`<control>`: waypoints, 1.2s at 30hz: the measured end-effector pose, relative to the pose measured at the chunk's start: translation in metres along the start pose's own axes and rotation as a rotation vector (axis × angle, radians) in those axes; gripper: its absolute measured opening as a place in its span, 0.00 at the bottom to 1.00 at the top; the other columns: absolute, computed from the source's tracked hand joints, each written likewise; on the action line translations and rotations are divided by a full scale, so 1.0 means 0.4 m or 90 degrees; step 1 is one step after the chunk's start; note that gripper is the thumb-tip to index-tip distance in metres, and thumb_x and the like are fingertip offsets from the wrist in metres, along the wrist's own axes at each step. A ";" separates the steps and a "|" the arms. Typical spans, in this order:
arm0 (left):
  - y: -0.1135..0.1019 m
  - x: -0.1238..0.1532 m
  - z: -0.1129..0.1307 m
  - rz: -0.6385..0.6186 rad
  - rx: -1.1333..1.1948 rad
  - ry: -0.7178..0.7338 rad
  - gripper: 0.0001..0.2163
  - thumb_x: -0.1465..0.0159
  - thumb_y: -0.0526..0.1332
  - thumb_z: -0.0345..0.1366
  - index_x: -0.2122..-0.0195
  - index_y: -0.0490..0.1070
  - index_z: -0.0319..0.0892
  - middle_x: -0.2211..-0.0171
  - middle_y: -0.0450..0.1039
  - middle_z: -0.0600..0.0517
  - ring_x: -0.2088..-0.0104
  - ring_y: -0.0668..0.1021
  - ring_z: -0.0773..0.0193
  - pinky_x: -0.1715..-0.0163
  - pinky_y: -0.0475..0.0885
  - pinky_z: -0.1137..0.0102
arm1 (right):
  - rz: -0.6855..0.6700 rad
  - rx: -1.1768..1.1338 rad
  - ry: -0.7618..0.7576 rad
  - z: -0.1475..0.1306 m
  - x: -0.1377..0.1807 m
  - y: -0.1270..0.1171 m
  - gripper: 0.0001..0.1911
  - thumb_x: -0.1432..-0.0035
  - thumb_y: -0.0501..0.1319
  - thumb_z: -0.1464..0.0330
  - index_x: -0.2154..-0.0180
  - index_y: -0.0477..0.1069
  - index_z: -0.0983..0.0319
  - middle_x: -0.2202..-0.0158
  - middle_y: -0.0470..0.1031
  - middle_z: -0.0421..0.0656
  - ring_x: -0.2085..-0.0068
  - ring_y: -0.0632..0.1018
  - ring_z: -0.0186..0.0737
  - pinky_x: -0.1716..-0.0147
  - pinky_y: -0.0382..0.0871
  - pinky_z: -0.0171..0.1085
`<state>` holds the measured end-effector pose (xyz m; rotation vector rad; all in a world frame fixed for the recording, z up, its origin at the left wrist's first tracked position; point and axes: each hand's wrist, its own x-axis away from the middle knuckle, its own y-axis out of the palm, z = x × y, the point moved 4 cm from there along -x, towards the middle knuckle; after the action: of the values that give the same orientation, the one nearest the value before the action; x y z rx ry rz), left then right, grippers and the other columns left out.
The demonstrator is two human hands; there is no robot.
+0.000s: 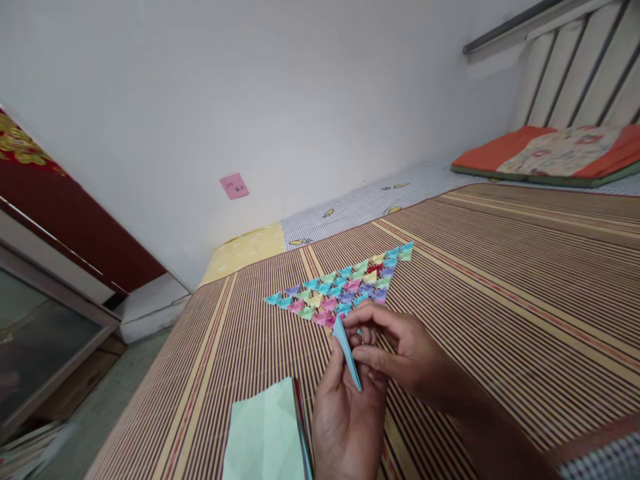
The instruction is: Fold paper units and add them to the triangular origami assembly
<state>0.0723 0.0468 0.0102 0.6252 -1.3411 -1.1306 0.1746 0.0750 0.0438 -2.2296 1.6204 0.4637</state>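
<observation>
A narrow folded piece of blue paper (347, 351) stands on edge between my two hands, over the mat. My left hand (347, 417) is palm up and grips it, with the thumb against its left side. From the right, my right hand (405, 347) pinches the same paper with thumb and forefinger; its other fingers are curled and partly hidden. Just beyond my hands lies a triangle of small folded paper pieces (315, 300) in blue, green, pink, purple, yellow and red. Its near right part is hidden behind my right hand.
A stack of paper sheets (265, 433), pale green on top, lies left of my left hand. The striped mat (500, 280) covers the bed. An orange patterned cushion (550, 153) sits at the far right by the radiator (575, 73). A pink note (234, 186) is on the wall.
</observation>
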 end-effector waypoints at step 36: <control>-0.025 0.053 -0.005 0.028 -0.296 0.206 0.12 0.39 0.69 0.41 0.56 0.78 0.43 0.52 0.76 0.45 0.49 0.78 0.53 0.57 0.76 0.67 | 0.157 0.144 -0.219 -0.038 0.007 0.026 0.10 0.42 0.63 0.80 0.64 0.75 0.58 0.63 0.77 0.41 0.58 0.77 0.41 0.58 0.71 0.39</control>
<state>0.0683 0.0237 0.0098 0.4104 -0.7757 -1.1940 0.1665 0.0626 0.0549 -1.6886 1.6702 0.6531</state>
